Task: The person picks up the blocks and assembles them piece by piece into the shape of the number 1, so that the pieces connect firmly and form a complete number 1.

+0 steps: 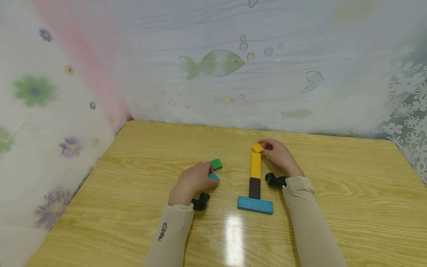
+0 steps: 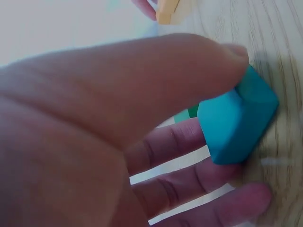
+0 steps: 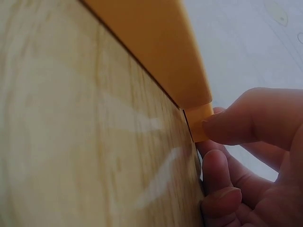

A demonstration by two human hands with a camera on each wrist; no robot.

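Observation:
My left hand (image 1: 195,180) pinches a blue block (image 2: 232,118) between thumb and fingers, low over the table. Just past its fingertips lies a green block (image 1: 216,164). With thumb and fingers my right hand (image 1: 278,154) grips a small yellow block (image 1: 257,148) at the far end of a row of blocks. That row runs toward me: a long yellow block (image 1: 255,165), then a dark brown block (image 1: 255,188), then a long blue block (image 1: 255,205) lying crosswise. In the right wrist view the small yellow block (image 3: 199,122) meets the end of the long one.
The blocks lie on a wood-grain table (image 1: 350,193). Behind it hangs a pale curtain (image 1: 213,104) with fish prints, and a flowered sheet (image 1: 60,122) hangs at the left. A black wrist camera (image 1: 201,202) sits by the left wrist, another camera (image 1: 275,180) by the right.

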